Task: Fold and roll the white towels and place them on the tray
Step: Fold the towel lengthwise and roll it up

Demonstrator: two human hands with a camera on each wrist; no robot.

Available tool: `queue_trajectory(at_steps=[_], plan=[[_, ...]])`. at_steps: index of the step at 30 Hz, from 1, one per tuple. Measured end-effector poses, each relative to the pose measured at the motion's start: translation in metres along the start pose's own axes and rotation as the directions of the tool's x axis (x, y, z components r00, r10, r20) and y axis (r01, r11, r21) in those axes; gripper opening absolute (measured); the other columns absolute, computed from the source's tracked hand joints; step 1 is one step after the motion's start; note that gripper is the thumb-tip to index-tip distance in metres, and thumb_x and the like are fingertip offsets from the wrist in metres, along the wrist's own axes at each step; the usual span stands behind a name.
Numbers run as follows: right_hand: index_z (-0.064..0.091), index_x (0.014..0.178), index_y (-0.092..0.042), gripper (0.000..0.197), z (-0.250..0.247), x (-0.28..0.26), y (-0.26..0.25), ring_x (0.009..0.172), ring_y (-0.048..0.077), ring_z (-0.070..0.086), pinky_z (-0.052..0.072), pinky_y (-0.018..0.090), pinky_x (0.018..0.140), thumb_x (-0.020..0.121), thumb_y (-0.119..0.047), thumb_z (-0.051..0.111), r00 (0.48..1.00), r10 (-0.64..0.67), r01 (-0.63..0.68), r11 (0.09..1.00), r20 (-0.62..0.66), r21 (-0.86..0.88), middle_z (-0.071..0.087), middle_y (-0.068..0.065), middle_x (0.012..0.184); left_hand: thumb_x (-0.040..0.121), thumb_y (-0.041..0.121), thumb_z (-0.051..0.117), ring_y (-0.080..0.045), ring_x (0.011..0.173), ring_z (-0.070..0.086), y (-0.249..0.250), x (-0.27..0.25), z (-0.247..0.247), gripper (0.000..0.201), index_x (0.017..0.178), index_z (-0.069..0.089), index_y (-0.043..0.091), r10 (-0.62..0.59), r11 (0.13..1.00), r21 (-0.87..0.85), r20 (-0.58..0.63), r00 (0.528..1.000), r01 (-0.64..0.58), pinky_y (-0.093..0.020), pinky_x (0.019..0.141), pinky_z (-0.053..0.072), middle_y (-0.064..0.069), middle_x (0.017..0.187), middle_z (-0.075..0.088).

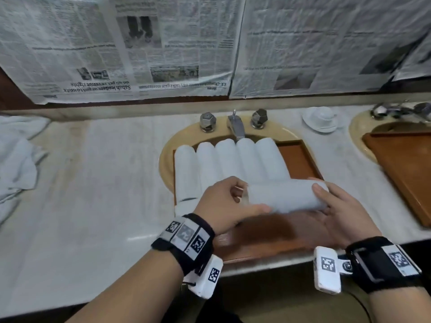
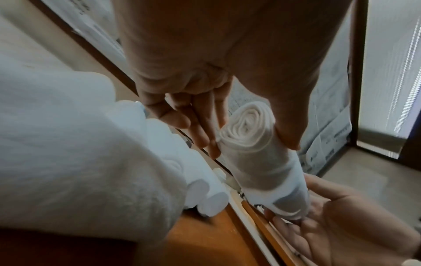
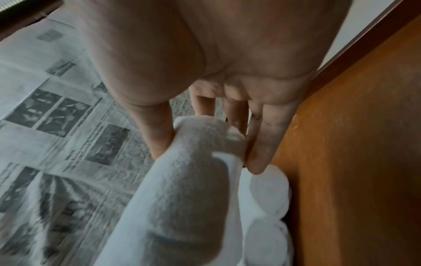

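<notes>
The roll (image 1: 285, 194) is held crosswise in the air between both hands, just above the near part of the tray (image 1: 300, 159); five more rolls (image 1: 224, 159) already lie side by side along the tray's far left, so my guess is that this one goes down next, beside or in front of them.

The left hand (image 1: 224, 203) takes the roll's left end, thumb under and fingers (image 2: 200, 129) lightly against its side beside the spiral face; the right hand (image 1: 338, 213) cradles the other end, thumb on top and fingers (image 3: 259, 144) fairly straight beneath — more a cupping than a hard pinch at either end.

It should handle as light, soft terry: no risk of breaking, little of slipping, but real risk of loosening; a roll like this keeps its shape only while something presses on the outer flap. Best to hold it round the barrel near both ends, as now, with the free edge trapped under a thumb or palm; gripping the spiral face alone would likely telescope the core outward. Setting it seam-down against a neighbour should keep it shut.

A loose towel heap (image 1: 16, 159) waits on the counter (image 1: 105, 183) to the left.
</notes>
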State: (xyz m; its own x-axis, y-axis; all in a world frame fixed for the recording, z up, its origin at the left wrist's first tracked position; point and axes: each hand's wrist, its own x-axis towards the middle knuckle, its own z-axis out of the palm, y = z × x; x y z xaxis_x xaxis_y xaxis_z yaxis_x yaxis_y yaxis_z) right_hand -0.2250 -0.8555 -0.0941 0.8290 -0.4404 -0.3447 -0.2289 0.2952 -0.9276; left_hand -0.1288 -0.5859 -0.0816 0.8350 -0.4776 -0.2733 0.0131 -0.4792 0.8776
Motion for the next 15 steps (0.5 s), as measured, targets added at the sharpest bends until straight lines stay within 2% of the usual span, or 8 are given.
queue_trajectory(at_steps=[2, 4, 6, 8, 10, 13, 15], plan=[[0.074, 0.116, -0.011, 0.054, -0.016, 0.009, 0.003, 0.116, 0.03, 0.068, 0.062, 0.036, 0.081, 0.069, -0.037, 0.083, 1.0, 0.013, -0.013, 1.0, -0.019, 0.016, 0.068, 0.015, 0.129, 0.056, 0.074, 0.085, 0.001, 0.091, 0.063, 0.009, 0.012, 0.012, 0.066, 0.107, 0.065, 0.036, 0.025, 0.996, 0.082, 0.024, 0.999, -0.027, -0.027, 0.084, 0.056, 0.018, 0.099, 0.068], [0.074, 0.116, -0.012, 0.048, -0.028, 0.018, 0.007, 0.112, 0.029, 0.07, 0.062, 0.039, 0.083, 0.075, -0.035, 0.079, 1.0, 0.02, -0.02, 1.0, -0.015, 0.011, 0.068, 0.015, 0.129, 0.055, 0.078, 0.082, -0.002, 0.091, 0.064, 0.012, 0.024, 0.021, 0.069, 0.107, 0.066, 0.037, 0.022, 0.985, 0.167, 0.047, 0.999, -0.03, -0.033, 0.085, 0.057, 0.017, 0.099, 0.069], [0.072, 0.12, -0.011, 0.042, -0.034, 0.023, 0.009, 0.106, 0.027, 0.073, 0.062, 0.043, 0.087, 0.082, -0.028, 0.074, 0.999, 0.039, -0.039, 0.999, -0.002, 0.002, 0.069, 0.014, 0.126, 0.048, 0.085, 0.077, -0.007, 0.09, 0.065, 0.011, 0.035, 0.029, 0.07, 0.099, 0.065, 0.037, -0.008, 0.972, 0.235, 0.042, 0.999, -0.002, -0.039, 0.085, 0.058, 0.015, 0.096, 0.069], [0.071, 0.122, -0.012, 0.039, -0.04, 0.029, 0.015, 0.101, 0.022, 0.075, 0.063, 0.037, 0.081, 0.085, -0.025, 0.071, 0.998, 0.054, -0.054, 0.998, 0.016, -0.02, 0.071, 0.011, 0.122, 0.043, 0.088, 0.074, -0.012, 0.088, 0.064, 0.009, 0.041, 0.035, 0.071, 0.092, 0.063, 0.037, -0.036, 0.949, 0.316, 0.033, 0.999, 0.024, -0.041, 0.083, 0.058, 0.013, 0.094, 0.066], [0.073, 0.12, -0.015, 0.046, -0.046, 0.035, 0.023, 0.104, 0.019, 0.073, 0.062, 0.029, 0.079, 0.079, -0.034, 0.079, 0.997, 0.055, -0.052, 0.997, 0.045, -0.063, 0.071, 0.008, 0.124, 0.042, 0.09, 0.069, -0.016, 0.09, 0.061, 0.008, 0.044, 0.039, 0.074, 0.094, 0.061, 0.039, -0.06, 0.905, 0.424, 0.042, 0.997, 0.037, -0.042, 0.084, 0.056, 0.011, 0.097, 0.061], [0.075, 0.12, -0.022, 0.079, -0.051, 0.046, 0.036, 0.115, 0.027, 0.068, 0.056, 0.038, 0.09, 0.052, -0.056, 0.096, 0.994, 0.077, -0.068, 0.99, 0.073, -0.122, 0.07, 0.009, 0.127, 0.049, 0.089, 0.07, -0.022, 0.096, 0.055, 0.008, 0.044, 0.043, 0.075, 0.105, 0.06, 0.041, -0.1, 0.817, 0.575, 0.069, 0.993, 0.042, -0.042, 0.09, 0.051, 0.005, 0.103, 0.053], [0.075, 0.121, -0.026, 0.083, -0.052, 0.051, 0.044, 0.116, 0.027, 0.068, 0.055, 0.039, 0.091, 0.049, -0.06, 0.096, 0.994, 0.071, -0.058, 0.988, 0.083, -0.145, 0.071, 0.007, 0.126, 0.055, 0.084, 0.072, -0.026, 0.099, 0.051, 0.007, 0.043, 0.044, 0.074, 0.114, 0.06, 0.04, -0.103, 0.764, 0.644, 0.064, 0.993, 0.038, -0.041, 0.094, 0.047, 0.002, 0.107, 0.049]])
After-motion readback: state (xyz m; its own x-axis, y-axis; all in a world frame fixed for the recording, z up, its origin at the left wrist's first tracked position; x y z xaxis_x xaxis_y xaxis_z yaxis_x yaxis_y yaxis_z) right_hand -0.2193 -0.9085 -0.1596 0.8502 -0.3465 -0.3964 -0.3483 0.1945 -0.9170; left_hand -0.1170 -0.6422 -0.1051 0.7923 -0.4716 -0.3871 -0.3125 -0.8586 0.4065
